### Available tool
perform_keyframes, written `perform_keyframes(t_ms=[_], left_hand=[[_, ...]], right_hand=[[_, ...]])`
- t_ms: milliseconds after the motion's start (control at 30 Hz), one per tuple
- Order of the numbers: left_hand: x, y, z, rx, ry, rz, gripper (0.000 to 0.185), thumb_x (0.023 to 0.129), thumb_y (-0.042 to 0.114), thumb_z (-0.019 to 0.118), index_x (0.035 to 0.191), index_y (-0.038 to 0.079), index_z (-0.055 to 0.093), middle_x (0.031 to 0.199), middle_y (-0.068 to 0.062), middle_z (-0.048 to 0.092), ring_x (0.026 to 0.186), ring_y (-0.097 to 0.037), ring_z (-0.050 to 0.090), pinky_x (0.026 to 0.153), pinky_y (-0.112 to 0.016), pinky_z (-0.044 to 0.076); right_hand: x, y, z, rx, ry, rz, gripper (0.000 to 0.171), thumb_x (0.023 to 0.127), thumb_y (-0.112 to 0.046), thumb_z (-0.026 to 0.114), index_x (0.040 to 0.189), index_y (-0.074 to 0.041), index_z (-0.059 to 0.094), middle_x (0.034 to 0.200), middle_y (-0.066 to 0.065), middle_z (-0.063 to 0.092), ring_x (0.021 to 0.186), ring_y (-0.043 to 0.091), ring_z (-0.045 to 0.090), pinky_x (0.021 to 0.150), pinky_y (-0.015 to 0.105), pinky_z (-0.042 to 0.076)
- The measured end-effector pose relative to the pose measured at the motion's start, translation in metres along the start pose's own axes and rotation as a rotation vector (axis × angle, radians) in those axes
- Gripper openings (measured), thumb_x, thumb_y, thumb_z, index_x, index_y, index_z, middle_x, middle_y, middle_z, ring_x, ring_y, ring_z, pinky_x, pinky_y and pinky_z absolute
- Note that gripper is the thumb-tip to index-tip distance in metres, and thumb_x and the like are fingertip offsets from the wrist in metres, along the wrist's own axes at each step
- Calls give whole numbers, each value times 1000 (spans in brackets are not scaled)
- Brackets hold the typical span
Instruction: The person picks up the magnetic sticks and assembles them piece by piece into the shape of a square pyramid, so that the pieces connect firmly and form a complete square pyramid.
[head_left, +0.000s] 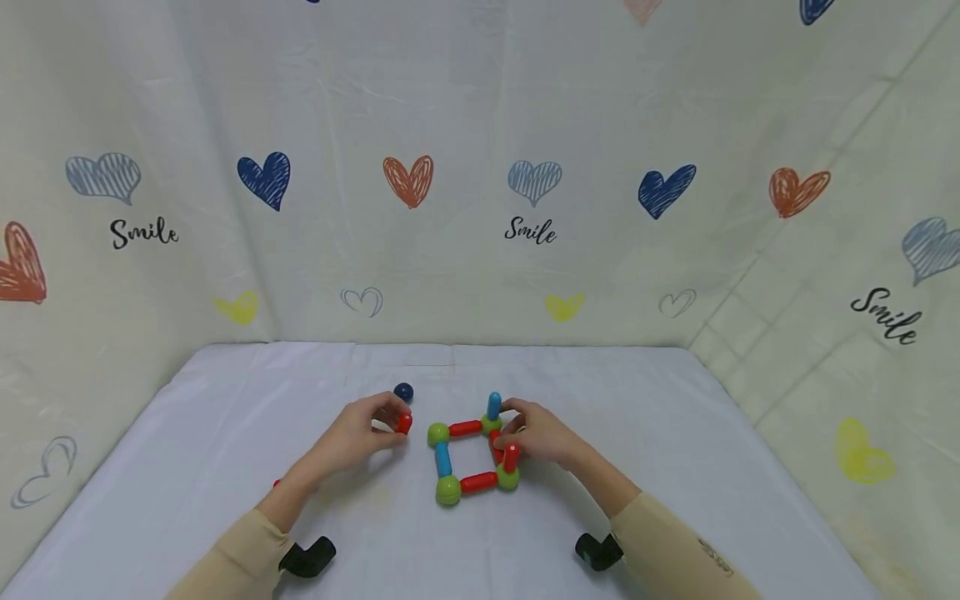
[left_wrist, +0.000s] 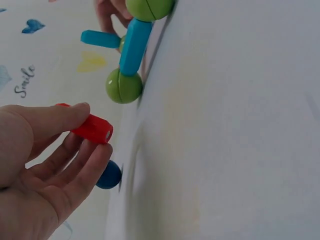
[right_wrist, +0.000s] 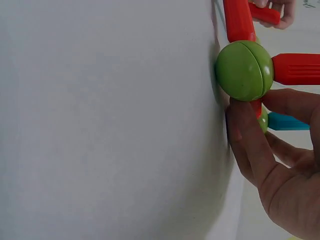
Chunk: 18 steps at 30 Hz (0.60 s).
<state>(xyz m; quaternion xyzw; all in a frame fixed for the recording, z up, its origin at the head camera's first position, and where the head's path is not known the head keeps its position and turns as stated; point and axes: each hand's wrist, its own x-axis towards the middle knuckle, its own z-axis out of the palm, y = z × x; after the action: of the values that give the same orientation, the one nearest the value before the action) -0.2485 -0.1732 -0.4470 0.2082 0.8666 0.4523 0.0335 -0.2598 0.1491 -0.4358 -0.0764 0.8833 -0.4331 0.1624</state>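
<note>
Between thumb and fingers, my left hand (head_left: 358,435) pinches a short red rod (left_wrist: 94,128), raised left of a square frame of rods and balls. The frame lies on the white table with a green ball at each corner, such as the front-left ball (head_left: 448,491). Red rods form its back, front and right sides; a blue rod (head_left: 443,459) forms the left. A second blue rod (head_left: 494,406) stands up at the back-right corner, and an upright red rod (head_left: 511,457) at the front-right ball (right_wrist: 242,70). My right hand (head_left: 546,433) grips the right-side red rod, partly hiding it.
A dark blue ball (head_left: 403,392) rests on the table just beyond my left fingers. Part of a red piece (head_left: 277,482) shows behind my left forearm. A cloth wall (head_left: 465,250) with printed hearts rises behind the white table (head_left: 600,375).
</note>
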Motion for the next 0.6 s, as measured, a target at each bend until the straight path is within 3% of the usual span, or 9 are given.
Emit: perform_keyframes(t_ms=[600], left_hand=[[25, 14, 24, -117, 91, 28, 31, 87, 3, 81, 113, 12, 65, 103, 2, 68, 101, -20, 66, 88, -33, 56]], right_hand=[[-15, 6, 7, 103, 22, -4, 49, 91, -11, 79, 131, -2, 52, 95, 10, 63, 78, 21, 65, 72, 35, 61]])
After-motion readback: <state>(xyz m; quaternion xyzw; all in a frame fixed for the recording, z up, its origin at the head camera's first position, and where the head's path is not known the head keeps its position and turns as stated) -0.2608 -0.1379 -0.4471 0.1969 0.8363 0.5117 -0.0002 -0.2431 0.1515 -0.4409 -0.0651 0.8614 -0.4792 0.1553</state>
